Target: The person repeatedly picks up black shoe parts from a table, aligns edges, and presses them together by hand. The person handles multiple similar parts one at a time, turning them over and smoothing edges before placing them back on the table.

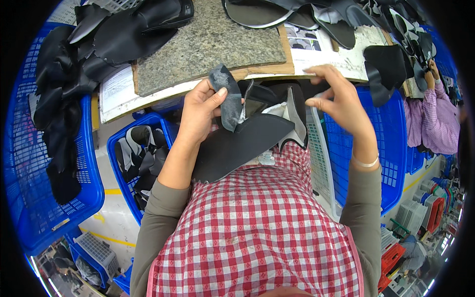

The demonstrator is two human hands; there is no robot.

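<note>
My left hand (203, 106) grips a black shoe upper (247, 141) together with a small grey strip (226, 94), thumb pressed on the strip. The upper lies against my red-and-white checked apron, its white lining showing near the top. My right hand (336, 99) hovers just right of the upper, fingers curled and apart, holding nothing I can make out. Both hands are below the front edge of the workbench (148, 96).
A grey stone slab (208, 44) lies on the bench with black cut pieces (123, 29) around it. Blue baskets stand at left (29, 163), lower centre (138, 148) and right (386, 148). Another person's pink-checked sleeve (438, 123) is at far right.
</note>
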